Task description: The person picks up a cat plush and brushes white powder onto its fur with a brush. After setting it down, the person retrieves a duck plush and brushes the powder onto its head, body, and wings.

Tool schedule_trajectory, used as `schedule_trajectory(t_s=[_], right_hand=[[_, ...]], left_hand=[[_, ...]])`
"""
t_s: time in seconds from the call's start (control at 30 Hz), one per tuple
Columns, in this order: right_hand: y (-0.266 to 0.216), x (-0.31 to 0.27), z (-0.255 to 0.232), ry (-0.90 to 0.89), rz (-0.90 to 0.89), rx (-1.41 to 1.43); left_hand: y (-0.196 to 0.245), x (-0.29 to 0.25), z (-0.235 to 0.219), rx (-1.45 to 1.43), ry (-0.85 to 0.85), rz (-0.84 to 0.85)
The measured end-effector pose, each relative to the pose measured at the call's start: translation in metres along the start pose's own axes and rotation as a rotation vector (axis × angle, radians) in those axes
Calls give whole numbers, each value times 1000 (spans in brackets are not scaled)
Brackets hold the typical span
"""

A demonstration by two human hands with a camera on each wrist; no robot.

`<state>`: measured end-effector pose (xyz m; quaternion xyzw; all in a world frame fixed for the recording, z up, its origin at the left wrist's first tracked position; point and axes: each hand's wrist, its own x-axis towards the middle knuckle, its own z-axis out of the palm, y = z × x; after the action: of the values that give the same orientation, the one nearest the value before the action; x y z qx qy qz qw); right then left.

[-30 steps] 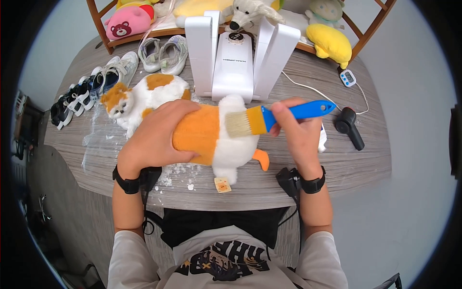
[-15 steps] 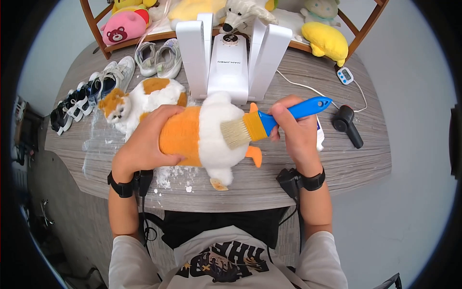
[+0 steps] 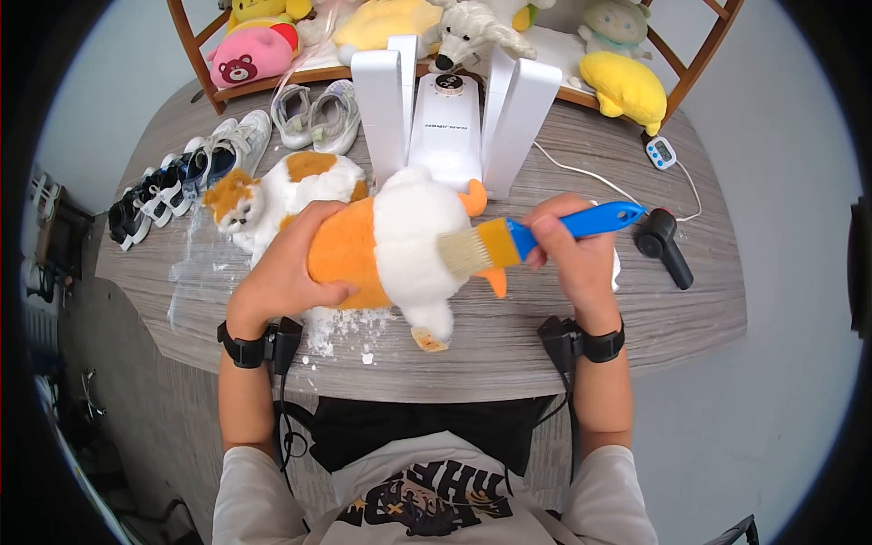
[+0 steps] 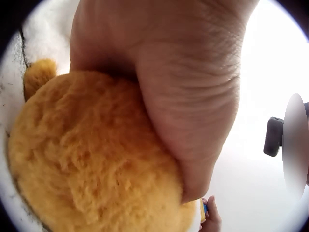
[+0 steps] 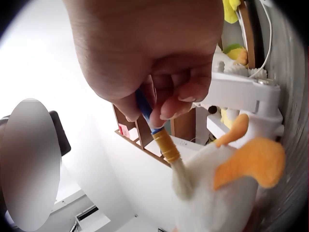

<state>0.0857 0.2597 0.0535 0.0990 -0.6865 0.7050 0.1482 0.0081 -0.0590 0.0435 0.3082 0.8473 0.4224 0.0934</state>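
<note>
My left hand (image 3: 291,268) grips a plush toy (image 3: 422,241) round its orange body; the left wrist view shows my thumb and palm pressed into the orange fur (image 4: 96,154). The toy's fluffy white end points right, with two orange feet (image 3: 474,197) sticking out. A flat paintbrush (image 3: 498,242) with a blue handle and yellow collar is pinched in my right hand (image 3: 577,259). Its pale bristles (image 5: 182,183) lie against the white fur between the feet in the right wrist view. A small tag (image 3: 430,340) hangs at the toy's lower white limb.
A white and orange cat plush (image 3: 313,182) lies behind my left hand. White powder (image 3: 345,331) is scattered near the table (image 3: 672,331) front. A white device with upright arms (image 3: 445,136), shoes (image 3: 334,118), a black handheld device (image 3: 666,247) and a timer (image 3: 661,153) stand around.
The toy has shifted left and turned in my left hand, so both orange feet now show. The brush has moved lower on the white fur, still in my right hand.
</note>
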Motion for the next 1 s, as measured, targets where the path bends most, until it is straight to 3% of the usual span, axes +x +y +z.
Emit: schedule_trajectory(t_s=[0.17, 0.23, 0.3, 0.33, 0.37, 0.43, 0.47, 0.5, 0.57, 0.6, 0.73, 0.8, 0.83, 0.9, 0.93, 0.97, 1.0], right_hand=[[10, 7, -21, 225, -61, -104], [10, 2, -21, 192, -57, 24], [4, -5, -13, -61, -68, 185], [-1, -6, -9, -210, -74, 67], [1, -4, -8, -209, -70, 70], [4, 4, -9, -352, -245, -165], [2, 1, -15, -278, -130, -131], [1, 0, -19, -280, -128, -132], [1, -1, -24, 28, -16, -135], [4, 3, -24, 78, -80, -203], [4, -2, -24, 2, -66, 54], [-2, -2, -16, -288, -136, 104], [-1, -1, -14, -291, -130, 109], [0, 0, -16, -210, -133, -192], [-2, -3, -18, -100, -65, -204], [0, -2, -21, -102, -66, -204], [3, 0, -24, 32, -141, -264]], left_hand=[[-3, 4, -1, -27, 34, 24], [-5, 4, -1, -27, 37, 38], [-1, 5, -1, -33, 36, 15], [-2, 4, -1, -35, 36, 8], [-3, 5, -1, -38, 35, 21], [-2, 5, -2, -42, 32, 32], [-1, 5, -2, -48, 28, 28], [0, 5, -3, -53, 24, 25], [0, 5, -3, -62, 22, 24], [0, 5, -4, -68, 21, 26], [-7, 5, -2, -58, 52, 58], [-4, 6, -3, -34, 44, 44], [-3, 5, -4, -35, 43, 36], [-2, 6, -3, -52, 43, 20], [-3, 6, -3, -55, 41, 17], [-3, 6, -3, -54, 39, 13], [-3, 5, -4, -51, 40, 10]])
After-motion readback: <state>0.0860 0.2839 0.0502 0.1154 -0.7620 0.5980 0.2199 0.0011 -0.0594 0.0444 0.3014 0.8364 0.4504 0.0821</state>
